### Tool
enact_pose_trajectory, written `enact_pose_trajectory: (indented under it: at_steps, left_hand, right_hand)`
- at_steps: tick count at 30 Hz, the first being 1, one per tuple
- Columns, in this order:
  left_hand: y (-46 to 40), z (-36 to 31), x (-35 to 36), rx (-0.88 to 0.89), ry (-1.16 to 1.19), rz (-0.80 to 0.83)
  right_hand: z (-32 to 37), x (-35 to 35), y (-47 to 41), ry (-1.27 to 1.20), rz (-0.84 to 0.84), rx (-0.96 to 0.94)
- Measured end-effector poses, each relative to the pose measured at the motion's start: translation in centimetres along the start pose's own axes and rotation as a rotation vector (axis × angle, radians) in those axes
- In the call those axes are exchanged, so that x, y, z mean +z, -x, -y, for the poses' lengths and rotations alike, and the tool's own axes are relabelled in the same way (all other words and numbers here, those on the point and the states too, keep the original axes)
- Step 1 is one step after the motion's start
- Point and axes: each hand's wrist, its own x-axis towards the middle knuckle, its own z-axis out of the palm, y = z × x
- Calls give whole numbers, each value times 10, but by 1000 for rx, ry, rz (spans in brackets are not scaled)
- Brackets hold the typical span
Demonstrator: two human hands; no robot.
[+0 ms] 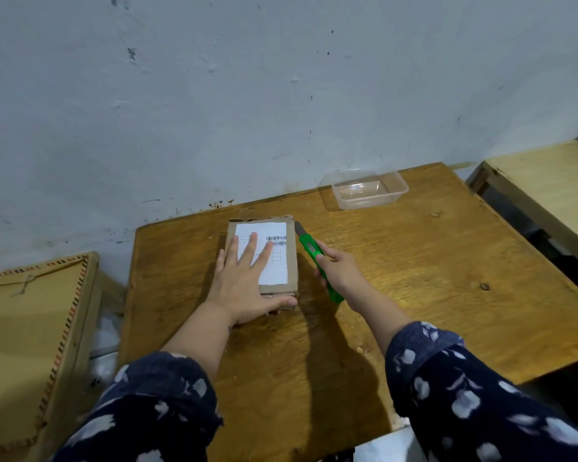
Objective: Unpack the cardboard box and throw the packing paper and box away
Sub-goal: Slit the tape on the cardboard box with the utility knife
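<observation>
Left of the cardboard box (282,261), off the table's (414,278) edge, stands a larger tan carton (30,328) with a stitched-looking border. The box itself lies flat on the table near the wall, closed, its top turned up.

The left hand (244,278) presses down on the box top, fingers (252,251) straight and spread over the white shipping label (274,258), thumb along the near edge.

Just right of the box, the right hand (336,268) grips a green utility knife (314,258), fingers curled round its handle. The blade tip points away from the person and lies against the box's far right corner.

Further right of the box, near the wall, sits a clear plastic container (364,188); beyond the table stands a second, paler surface (548,188).

The risks, as I judge them: the holding hand lies close to the edge where the blade works, so a slip sideways could catch a finger. A blade pushed too deep could score whatever is packed inside. If the pressing hand eases, the light box may slide under the cut and throw the blade off its line.

The label carries two barcodes and rows of small print in a ruled grid; the text is too small to read, and no brand shows.
</observation>
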Motion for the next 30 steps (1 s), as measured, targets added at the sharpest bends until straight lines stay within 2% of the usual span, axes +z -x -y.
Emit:
enact_pose_trajectory:
  at_steps: [12,17,22,30]
  left_hand:
    - [3,4,3,41,-39,-57]
    - [-5,-2,2,-14,-5,-52]
    - [-28,-12,2,-88,7,-55]
    - [-43,-12,-2,-87,22,-70]
  right_hand:
    - [-13,-1,15,62,15,-3]
    - [-17,-8,23,127,17,-13]
    - [-22,-16,19,178,-50,-13]
    - [-30,-49,28,224,-60,13]
